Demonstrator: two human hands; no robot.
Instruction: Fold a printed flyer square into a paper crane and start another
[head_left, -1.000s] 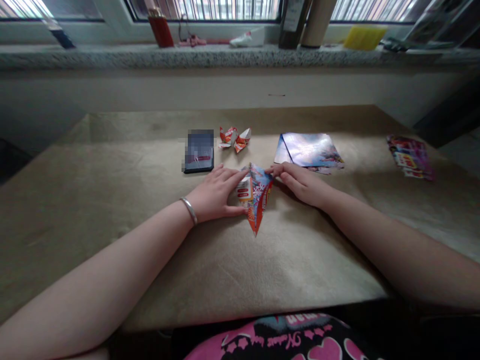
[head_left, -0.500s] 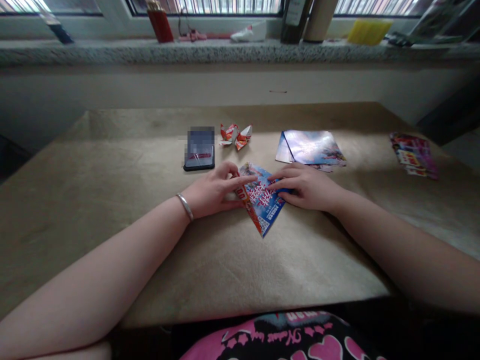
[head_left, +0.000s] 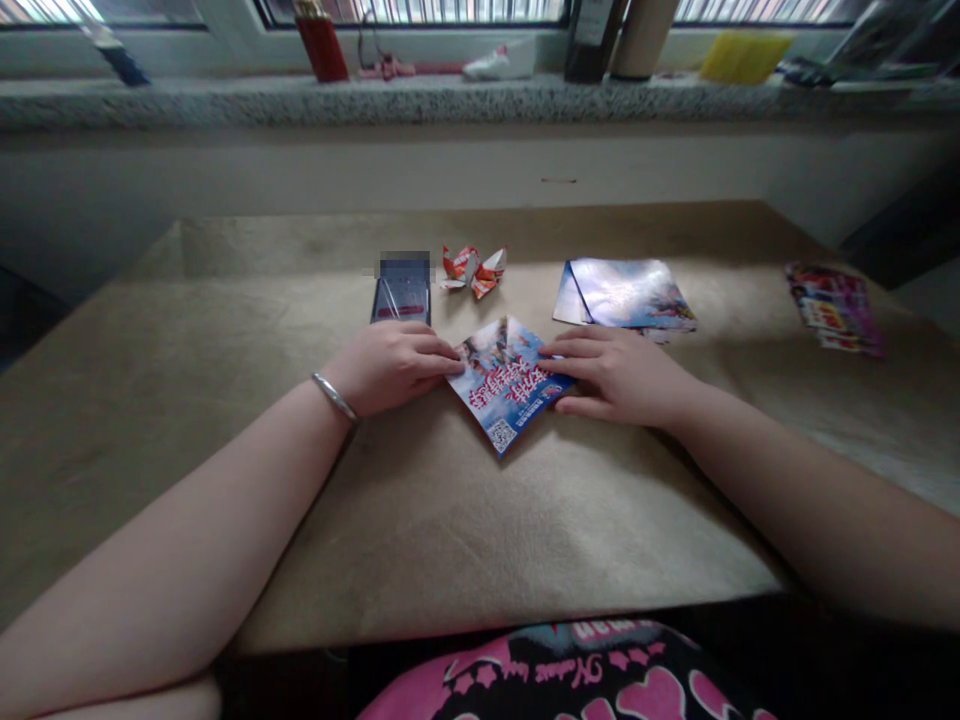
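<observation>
A folded printed paper (head_left: 506, 385), blue and white with red lettering and a QR code, lies as a diamond on the table. At its left corner, the fingers of my left hand (head_left: 394, 365) are closed together on the edge, with the thumb hidden. My right hand (head_left: 611, 375) rests with fingers stretched and spread over the right corner, the thumb apart beside the lower edge. Just behind the paper stands a folded orange-and-white paper piece (head_left: 474, 272). A dark phone (head_left: 403, 285) lies beyond my left hand, which covers its near end.
Shiny printed sheets (head_left: 630, 292) lie behind my right hand. More colourful printed papers (head_left: 836, 310) are at the table's far right. Along the back, the stone windowsill (head_left: 450, 100) carries a red bottle (head_left: 321, 42), dark and beige containers, and a yellow item (head_left: 745, 57).
The paper's orange left strip no longer shows; the paper now appears wider and flatter. My left hand has moved left, its fingers coming together at the corner. My right hand has barely moved.
</observation>
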